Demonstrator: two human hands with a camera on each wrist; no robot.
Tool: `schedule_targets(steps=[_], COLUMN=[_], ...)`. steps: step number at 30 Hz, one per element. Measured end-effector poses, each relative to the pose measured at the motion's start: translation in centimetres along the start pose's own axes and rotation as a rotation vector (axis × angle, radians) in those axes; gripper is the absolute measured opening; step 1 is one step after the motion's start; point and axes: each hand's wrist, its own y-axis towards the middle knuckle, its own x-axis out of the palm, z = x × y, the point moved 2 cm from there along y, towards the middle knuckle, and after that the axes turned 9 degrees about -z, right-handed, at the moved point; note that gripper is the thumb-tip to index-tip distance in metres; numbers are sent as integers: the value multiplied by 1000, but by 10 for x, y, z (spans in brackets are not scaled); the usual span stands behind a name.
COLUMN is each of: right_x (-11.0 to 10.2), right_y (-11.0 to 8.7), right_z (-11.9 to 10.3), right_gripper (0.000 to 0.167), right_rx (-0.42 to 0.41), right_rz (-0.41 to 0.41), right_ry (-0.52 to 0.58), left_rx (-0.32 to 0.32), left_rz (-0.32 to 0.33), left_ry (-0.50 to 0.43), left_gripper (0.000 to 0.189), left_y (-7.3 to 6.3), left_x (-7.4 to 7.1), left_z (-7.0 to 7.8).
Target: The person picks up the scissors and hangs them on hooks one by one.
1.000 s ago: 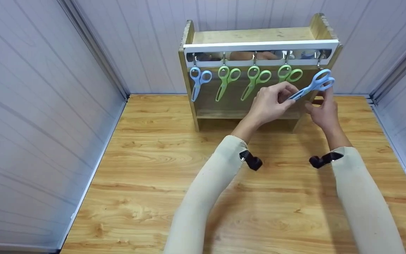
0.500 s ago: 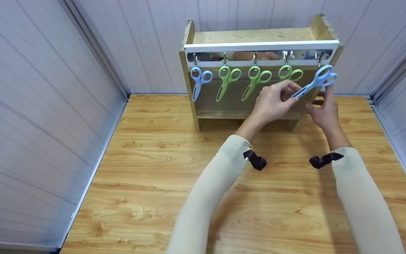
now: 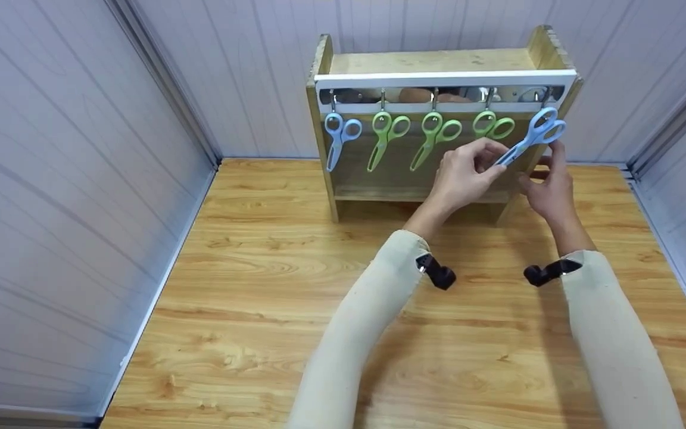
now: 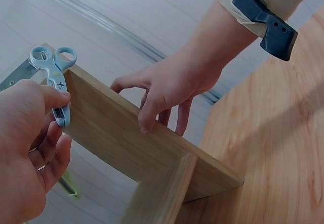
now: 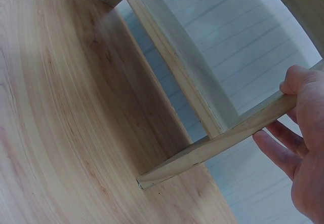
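Observation:
My left hand (image 3: pixel 465 173) pinches a pair of light blue scissors (image 3: pixel 532 138) by the blade end, between thumb and fingers. The handle rings point up and right, and the upper ring overlaps the lower end of the rightmost hook (image 3: pixel 545 100) in the head view. The left wrist view shows the scissors (image 4: pixel 56 77) from the side, rings uppermost. My right hand (image 3: pixel 550 193) grips the right side panel of a wooden shelf (image 5: pixel 228 139), thumb on the inner face and fingers outside it.
Along the white-edged hook rail (image 3: pixel 444 78) hang blue scissors (image 3: pixel 337 140) at the far left and three green pairs, one being green scissors (image 3: pixel 432 140) at the middle hook. The shelf stands on a wood-patterned floor (image 3: pixel 259 250) before a pale panelled wall (image 3: pixel 271 77).
My left hand has shifted slightly right and up with the blue scissors, bringing the upper ring over the rightmost hook. My right hand stays on the side panel.

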Motion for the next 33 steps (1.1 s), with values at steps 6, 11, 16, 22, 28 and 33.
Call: schedule_targets(steps=[6, 11, 16, 22, 28, 33], right_x=[0, 0, 0, 1, 2, 1], right_y=[-1, -1, -1, 0, 0, 0], right_z=[0, 0, 0, 1, 1, 0], right_gripper=[87, 87, 86, 86, 88, 89], right_rx=[18, 37, 36, 17, 4, -4], right_rz=[0, -13, -8, 13, 14, 12], right_ry=[-11, -12, 5, 31, 20, 16], left_rx=[-22, -47, -64, -85, -147, -124], left_rz=[11, 24, 22, 0, -32, -48], left_ry=[2, 8, 2, 45, 72, 63], left_gripper=[22, 22, 22, 20, 21, 28], left_y=[-1, -2, -2, -1, 1, 2], left_x=[5, 9, 11, 15, 19, 22], left_z=[-3, -5, -7, -6, -4, -5])
